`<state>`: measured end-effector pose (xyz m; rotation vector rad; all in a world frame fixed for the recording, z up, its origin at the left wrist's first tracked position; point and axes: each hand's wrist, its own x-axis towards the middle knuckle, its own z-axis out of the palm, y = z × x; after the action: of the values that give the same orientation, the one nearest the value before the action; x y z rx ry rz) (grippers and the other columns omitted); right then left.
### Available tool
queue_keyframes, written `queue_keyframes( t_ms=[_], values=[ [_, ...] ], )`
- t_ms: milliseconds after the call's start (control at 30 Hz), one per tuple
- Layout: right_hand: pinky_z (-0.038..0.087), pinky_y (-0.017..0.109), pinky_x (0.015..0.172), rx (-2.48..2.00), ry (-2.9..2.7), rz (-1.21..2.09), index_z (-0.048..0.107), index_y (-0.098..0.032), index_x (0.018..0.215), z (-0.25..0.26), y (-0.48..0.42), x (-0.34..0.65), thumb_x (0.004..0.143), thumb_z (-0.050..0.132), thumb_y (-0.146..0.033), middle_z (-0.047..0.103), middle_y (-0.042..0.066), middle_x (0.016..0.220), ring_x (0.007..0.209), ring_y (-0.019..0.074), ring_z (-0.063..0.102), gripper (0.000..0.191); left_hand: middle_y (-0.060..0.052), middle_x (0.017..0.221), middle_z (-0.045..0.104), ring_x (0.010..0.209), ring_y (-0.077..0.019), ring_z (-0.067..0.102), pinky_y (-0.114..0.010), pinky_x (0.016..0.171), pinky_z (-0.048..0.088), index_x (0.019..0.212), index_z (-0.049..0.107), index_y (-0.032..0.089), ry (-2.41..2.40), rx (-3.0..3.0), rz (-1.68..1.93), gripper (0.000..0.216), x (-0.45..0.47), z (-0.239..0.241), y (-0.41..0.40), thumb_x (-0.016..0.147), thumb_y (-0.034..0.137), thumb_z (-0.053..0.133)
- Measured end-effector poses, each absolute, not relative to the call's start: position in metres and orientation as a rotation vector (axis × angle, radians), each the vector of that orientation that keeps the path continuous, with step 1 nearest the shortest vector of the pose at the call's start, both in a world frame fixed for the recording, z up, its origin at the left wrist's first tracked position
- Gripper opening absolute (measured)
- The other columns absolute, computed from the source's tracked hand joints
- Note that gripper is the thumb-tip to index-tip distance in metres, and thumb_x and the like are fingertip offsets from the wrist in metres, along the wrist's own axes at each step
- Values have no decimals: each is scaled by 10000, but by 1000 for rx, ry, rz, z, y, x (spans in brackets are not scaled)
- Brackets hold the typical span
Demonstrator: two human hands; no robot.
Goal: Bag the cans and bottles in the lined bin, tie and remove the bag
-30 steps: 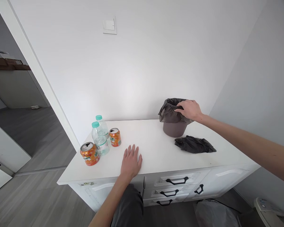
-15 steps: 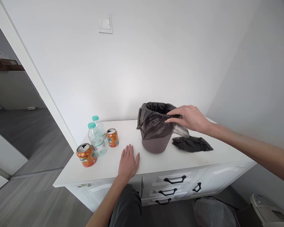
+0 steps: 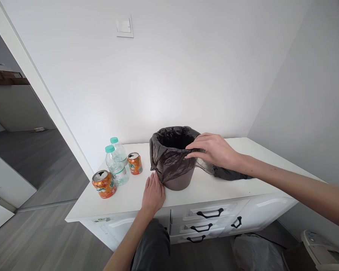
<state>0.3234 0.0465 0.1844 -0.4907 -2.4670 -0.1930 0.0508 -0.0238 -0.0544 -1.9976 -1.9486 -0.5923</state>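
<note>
A small brown bin [image 3: 178, 183] lined with a dark bag [image 3: 166, 160] stands on the white cabinet top [image 3: 214, 186]. My right hand [image 3: 214, 149] grips the bag-covered rim on the bin's right side, fingers closed over it. My left hand [image 3: 153, 192] lies flat and open on the top, fingertips at the bin's base on its left. A loose dark bag [image 3: 228, 173] lies behind my right wrist, partly hidden.
At the left of the top stand two water bottles [image 3: 116, 166] with teal caps and two orange cans [image 3: 103, 184], both opened. Drawers with black handles [image 3: 210, 214] face me below. A doorway opens at the left; a light bag [image 3: 254, 254] lies on the floor.
My right hand has slid the bin leftward across the top, from beside the loose bag to just in front of my left hand. My left hand has stayed put.
</note>
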Motion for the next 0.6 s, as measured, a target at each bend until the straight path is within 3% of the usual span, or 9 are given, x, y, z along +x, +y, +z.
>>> queue_keyframes(
  t_ms=[167,300,367,500,600],
  values=[
    [564,411,934,-522,-2449,-85,779,-277,1103,186,39,320,1011,603,-501,805,31,1006,941,241,744,299,-222,1577,495,1520,-292,407,-513,1252,308,1575,360,58,-1945,-2011,-581,606,50,-55,-24,987,204,360],
    [479,514,1108,-535,-2281,-57,650,-313,1342,170,29,328,1012,575,-515,699,74,1335,1278,308,618,394,-231,1580,486,1513,-293,416,-503,1249,315,1568,366,42,-1946,-2011,-578,596,51,-54,-25,992,193,349],
    [445,535,1141,-622,-2057,-46,575,-326,1413,143,27,335,1023,544,-501,618,90,1434,1352,317,551,428,-224,1577,493,1513,-297,417,-516,1248,315,1579,354,58,-1944,-2013,-578,605,51,-54,-25,989,190,355],
    [491,525,1061,-925,-1596,177,566,-260,1334,59,36,352,1054,432,-507,622,143,1335,1237,306,601,397,-217,1569,506,1512,-301,421,-527,1246,316,1582,349,72,-1942,-2021,-554,605,50,-53,-26,990,198,359],
    [567,456,875,-1080,-1550,505,625,-247,1094,0,47,360,1031,404,-607,706,111,1050,975,281,678,427,-209,1549,531,1512,-292,423,-517,1245,321,1554,387,72,-1940,-2040,-515,570,50,-53,-26,1001,201,340]
  ],
)
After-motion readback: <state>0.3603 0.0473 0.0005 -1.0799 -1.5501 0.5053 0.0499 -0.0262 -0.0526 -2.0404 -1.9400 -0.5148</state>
